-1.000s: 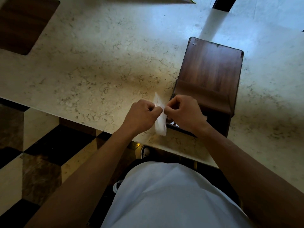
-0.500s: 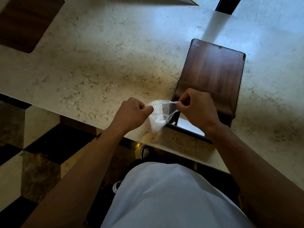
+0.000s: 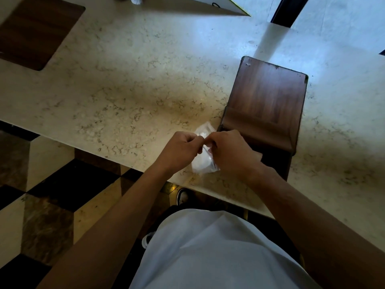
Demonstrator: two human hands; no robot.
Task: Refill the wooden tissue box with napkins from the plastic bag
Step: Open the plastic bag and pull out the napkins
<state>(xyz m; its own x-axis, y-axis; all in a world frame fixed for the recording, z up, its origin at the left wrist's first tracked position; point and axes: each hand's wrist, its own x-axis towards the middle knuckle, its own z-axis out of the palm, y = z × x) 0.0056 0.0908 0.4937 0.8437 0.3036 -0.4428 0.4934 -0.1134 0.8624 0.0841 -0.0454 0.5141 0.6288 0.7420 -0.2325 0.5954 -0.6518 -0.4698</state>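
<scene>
A dark wooden tissue box (image 3: 266,101) stands on the marble counter (image 3: 129,94), its near end in shadow behind my right wrist. Just left of the box's near corner, a small clear plastic bag (image 3: 201,165) hangs between my two hands, crumpled and whitish. My left hand (image 3: 179,151) pinches the bag's top edge from the left. My right hand (image 3: 229,153) pinches the same edge from the right, knuckles nearly touching the left hand. The box's inside is hidden, and I cannot tell what the bag holds.
The counter's front edge (image 3: 116,158) runs diagonally below my hands, with checkered floor (image 3: 52,197) beneath. A dark wooden inset (image 3: 35,30) lies at the counter's far left. A white triangular board (image 3: 208,6) lies at the back. My white shirt (image 3: 208,251) fills the bottom.
Half a second ago my hands were apart, stretching the bag wide. Now they have come together again, pinching the bag closed near the box's corner.
</scene>
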